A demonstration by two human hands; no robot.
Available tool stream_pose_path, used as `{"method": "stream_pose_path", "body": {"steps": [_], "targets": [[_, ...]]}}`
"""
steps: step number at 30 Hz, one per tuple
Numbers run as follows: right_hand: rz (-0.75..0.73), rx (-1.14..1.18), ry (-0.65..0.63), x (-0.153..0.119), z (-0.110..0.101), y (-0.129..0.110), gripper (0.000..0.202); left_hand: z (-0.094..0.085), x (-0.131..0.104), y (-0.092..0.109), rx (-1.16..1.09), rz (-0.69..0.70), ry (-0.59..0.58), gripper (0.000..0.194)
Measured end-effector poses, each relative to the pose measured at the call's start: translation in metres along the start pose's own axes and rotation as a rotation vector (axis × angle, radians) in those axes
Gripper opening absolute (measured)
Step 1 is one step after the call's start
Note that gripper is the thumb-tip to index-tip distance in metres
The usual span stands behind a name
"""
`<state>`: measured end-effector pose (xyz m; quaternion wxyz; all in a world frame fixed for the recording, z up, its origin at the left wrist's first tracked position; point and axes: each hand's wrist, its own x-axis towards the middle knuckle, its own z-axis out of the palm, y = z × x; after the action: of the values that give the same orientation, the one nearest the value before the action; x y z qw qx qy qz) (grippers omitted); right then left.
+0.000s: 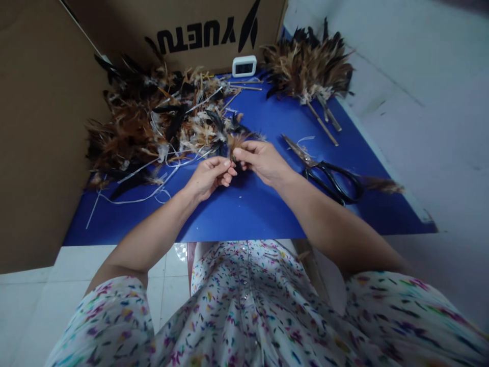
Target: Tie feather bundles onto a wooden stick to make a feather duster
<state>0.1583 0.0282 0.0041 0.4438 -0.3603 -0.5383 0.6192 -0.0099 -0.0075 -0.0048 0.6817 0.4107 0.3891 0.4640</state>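
Observation:
Both of my hands meet over the blue table, just in front of a loose pile of feathers [141,122] in brown, black and cream. Small brown feathers [236,142] stick up from the pinched fingers of my right hand [263,160]. Close beside it, my left hand [213,176] has its thumb and forefinger pressed together at the base of these feathers; whatever lies between those fingertips is too small to make out. White strings [153,196] trail out of the pile to the left of my hands.
Black-handled scissors [324,171] lie right of my hands, with a loose feather [382,184] beyond. A feather bundle on sticks [309,66] rests at the back right. A small white digital device [244,66] stands before a cardboard box [191,30]. Another cardboard panel [42,137] borders the left.

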Motion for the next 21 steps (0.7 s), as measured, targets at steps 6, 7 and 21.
{"method": "stream_pose_path", "body": {"steps": [6, 7, 21], "targets": [[-0.183, -0.471, 0.214, 0.011, -0.016, 0.006, 0.002, -0.008, 0.007, 0.014, -0.022, 0.187, 0.241, 0.014], [-0.195, -0.562, 0.203, 0.011, -0.016, 0.007, 0.004, -0.010, 0.008, 0.016, -0.028, 0.208, 0.266, 0.013], [-0.327, -1.414, -0.114, 0.005, 0.013, 0.011, 0.015, -0.022, 0.015, 0.013, -0.029, 0.248, 0.330, 0.015]]}}
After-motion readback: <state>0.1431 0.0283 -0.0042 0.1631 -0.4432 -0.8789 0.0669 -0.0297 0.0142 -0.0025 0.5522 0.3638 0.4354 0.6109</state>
